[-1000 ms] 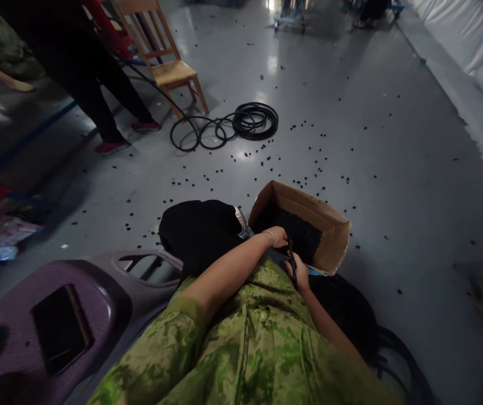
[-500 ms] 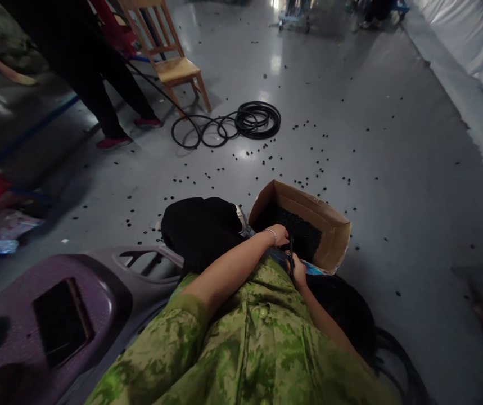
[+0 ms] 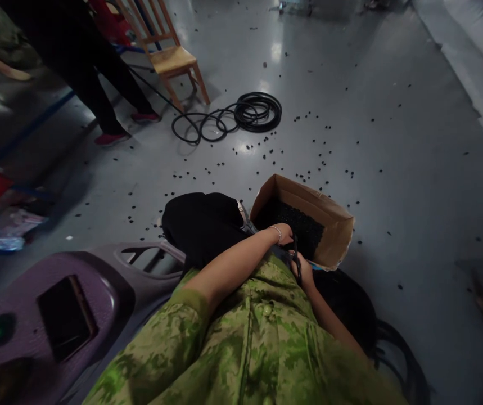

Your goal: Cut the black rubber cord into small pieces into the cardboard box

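Note:
Close to my lap, above the near edge of a cardboard box [image 3: 337, 236], my two hands work together. My left hand [image 3: 282, 233], with a bracelet at the wrist, is closed, its fingertips at the upper end of a thin black hose-like length [image 3: 298, 271]. The fingers of my right hand [image 3: 306, 274] are wrapped round that length lower down. What lies between the fingertips is too small and dark to make out. Inside the box is a heap of small black pieces [image 3: 300, 222].
A black hose coil [image 3: 258, 112] lies ahead beside a wooden chair [image 3: 172, 59]. Small black pieces are scattered over the grey floor. A person in dark trousers [image 3: 93, 73] stands at the left. A phone [image 3: 66, 318] lies on a purple stool [image 3: 106, 287]. More black hose [image 3: 405, 354] lies at the right.
The view has shifted slightly, so the floor objects sit a little higher. My hands stay together at the box with the black length, only slightly moved.

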